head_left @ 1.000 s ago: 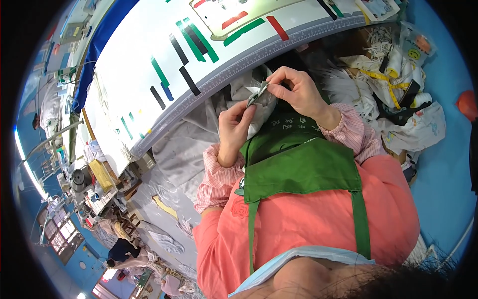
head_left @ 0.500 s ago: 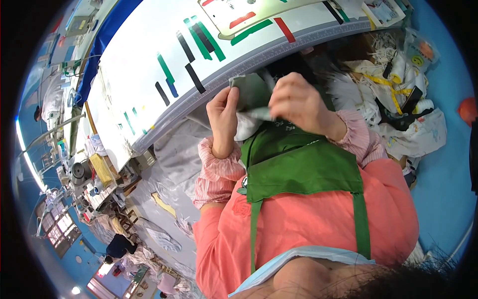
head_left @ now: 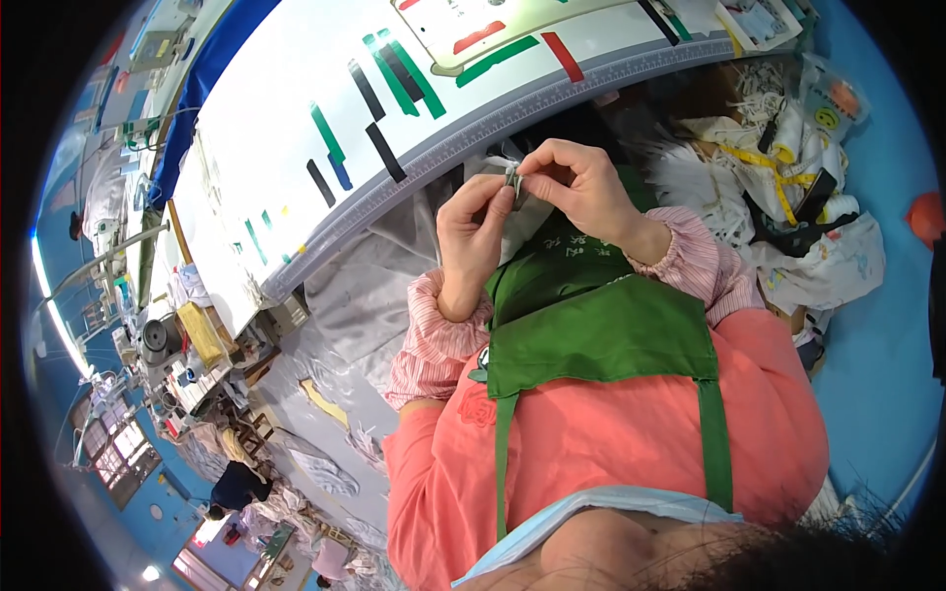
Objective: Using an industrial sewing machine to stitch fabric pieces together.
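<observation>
My left hand (head_left: 471, 229) and my right hand (head_left: 583, 189) meet in front of the green apron (head_left: 601, 335). Between their thumbs and fingertips they pinch a small grey-green piece of fabric (head_left: 513, 179). Only a narrow, folded bit of it shows; the fingers cover the rest. Pale cloth lies just behind the fingertips. Both hands are closed on the fabric, their fingertips almost touching, close to the ruler-marked table edge (head_left: 443, 150).
Ahead is a white table (head_left: 266, 118) with strips of black, green and red tape. On the right lie thread spools (head_left: 788, 136), a yellow measuring tape (head_left: 780, 192) and a white plastic bag (head_left: 828, 261). Grey cloth (head_left: 360, 281) hangs at the left. Another person (head_left: 239, 486) is farther back.
The fabric was spread wider and is now bunched small between the fingertips. My right hand, blurred before, has moved left to meet the left hand, which shifted slightly right.
</observation>
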{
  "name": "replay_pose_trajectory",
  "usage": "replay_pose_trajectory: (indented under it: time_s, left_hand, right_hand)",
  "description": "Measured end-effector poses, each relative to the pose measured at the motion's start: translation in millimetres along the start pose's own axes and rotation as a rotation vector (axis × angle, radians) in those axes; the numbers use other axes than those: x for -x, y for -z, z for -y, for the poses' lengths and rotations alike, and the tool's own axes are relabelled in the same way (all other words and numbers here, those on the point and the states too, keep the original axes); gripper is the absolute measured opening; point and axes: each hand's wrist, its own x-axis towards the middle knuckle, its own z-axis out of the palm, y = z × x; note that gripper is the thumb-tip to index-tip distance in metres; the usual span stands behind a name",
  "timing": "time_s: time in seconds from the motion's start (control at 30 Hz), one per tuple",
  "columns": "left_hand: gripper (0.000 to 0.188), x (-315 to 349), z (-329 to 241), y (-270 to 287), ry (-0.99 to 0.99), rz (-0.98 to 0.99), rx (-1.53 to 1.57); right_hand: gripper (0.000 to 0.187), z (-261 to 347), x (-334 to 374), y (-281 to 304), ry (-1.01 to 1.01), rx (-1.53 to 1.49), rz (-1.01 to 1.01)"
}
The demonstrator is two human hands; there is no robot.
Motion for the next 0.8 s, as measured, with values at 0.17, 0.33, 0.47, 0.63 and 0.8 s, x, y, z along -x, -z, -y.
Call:
replay_pose_trajectory:
  time_s: [0.17,0.33,0.47,0.63,0.8]
  left_hand:
    - [0.011,2.4,-1.2,-1.8,-0.029,0.003,-0.059]
    - [0.011,5.2,-3.2,-8.3,-0.108,-0.020,-0.243]
    - [0.014,6.7,2.0,-5.3,-0.111,-0.052,-0.246]
    - [0.015,16.5,4.5,-13.2,-0.209,-0.042,-0.239]
    - [0.020,52.0,25.6,25.8,-0.175,0.286,-0.229]
  right_hand:
    - [0.006,-0.1,1.8,1.3,-0.072,-0.010,0.005]
    - [0.010,-5.9,3.4,1.5,-0.089,-0.055,0.013]
    - [0.023,1.9,-3.6,4.9,0.097,0.050,0.049]
    - [0.026,5.0,1.3,21.8,0.130,0.394,0.255]
    - [0.014,16.2,23.6,42.6,0.241,0.310,0.227]
